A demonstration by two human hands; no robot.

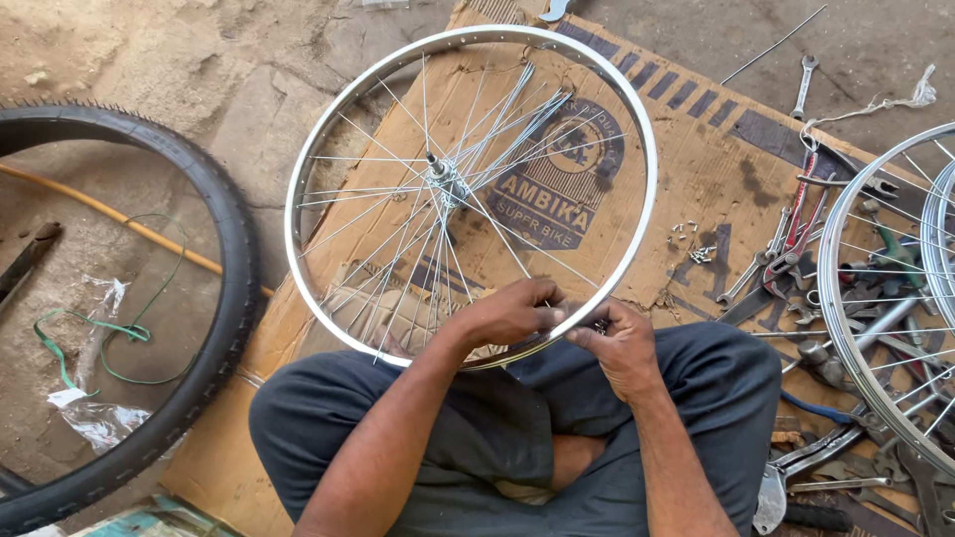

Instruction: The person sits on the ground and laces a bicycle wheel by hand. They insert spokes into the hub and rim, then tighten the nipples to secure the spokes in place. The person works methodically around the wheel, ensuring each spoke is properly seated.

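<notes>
Dark trousers [696, 398], crossed legs, nearest. Left hand [512, 313] and right hand [622, 343] both pinched shut on near edge of shiny silver bicycle wheel rim [298, 179]. Thin loose spokes fanning from hub [445, 184], flat over printed cardboard [696, 169].

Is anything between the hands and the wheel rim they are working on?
Nothing visible. Both the left hand and the right hand already touch the rim at its near edge, over the lap, with spokes running to the hub beyond them.
</notes>
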